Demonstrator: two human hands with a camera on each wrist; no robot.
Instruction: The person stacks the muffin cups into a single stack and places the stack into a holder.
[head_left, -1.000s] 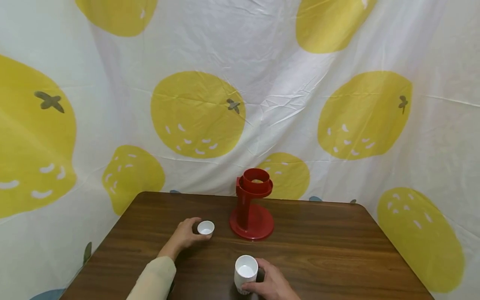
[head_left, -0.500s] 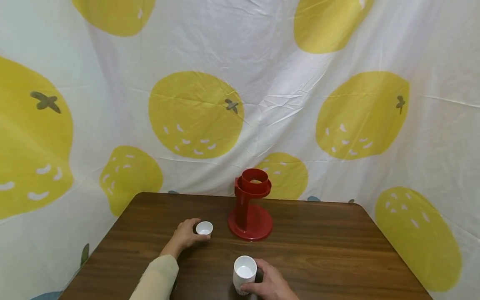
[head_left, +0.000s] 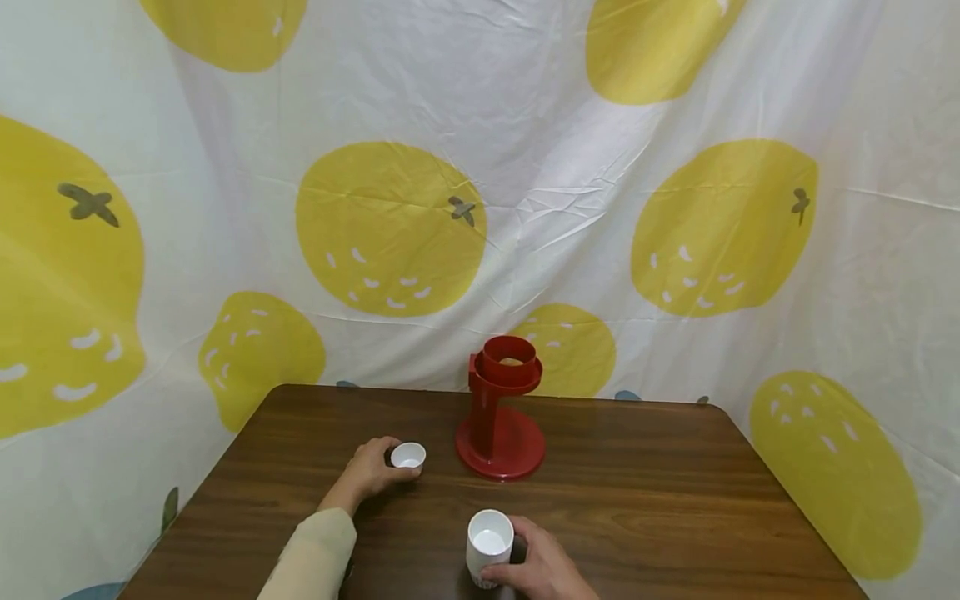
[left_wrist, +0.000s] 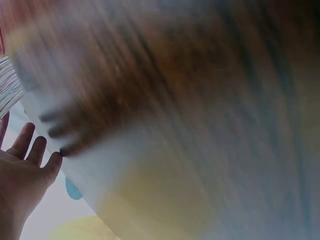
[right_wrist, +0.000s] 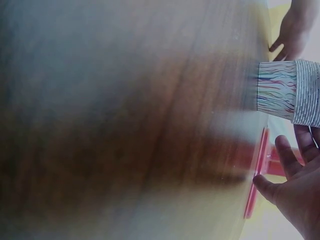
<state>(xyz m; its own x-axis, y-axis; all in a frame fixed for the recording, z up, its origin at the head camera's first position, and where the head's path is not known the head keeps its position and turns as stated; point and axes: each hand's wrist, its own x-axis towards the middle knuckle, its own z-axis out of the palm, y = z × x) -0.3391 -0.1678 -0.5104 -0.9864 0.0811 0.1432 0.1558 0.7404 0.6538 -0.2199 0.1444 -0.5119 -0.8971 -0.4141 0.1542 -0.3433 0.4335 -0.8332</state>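
Observation:
My left hand [head_left: 372, 469] holds a small white cup [head_left: 408, 457] on the table's left side, thumb at the near side and fingers at the far side. In the left wrist view that cup [left_wrist: 9, 84] shows fine wavy lines on its wall, and the left hand's lower fingers [left_wrist: 36, 150] are spread below it. Nearer the front, my right hand [head_left: 542, 560] grips a taller white cup [head_left: 491, 546] from its right side. Its wall [right_wrist: 277, 87] has thin coloured lines low down and a ribbed band in the right wrist view. Both cups stand upright, mouths up.
A red stand [head_left: 501, 442] with a round base, a post and a ring-shaped cup on top stands behind the two cups. Something pale shows inside its top. The dark wooden table [head_left: 637, 483] reaches back to a white cloth [head_left: 555, 233] printed with yellow lemons.

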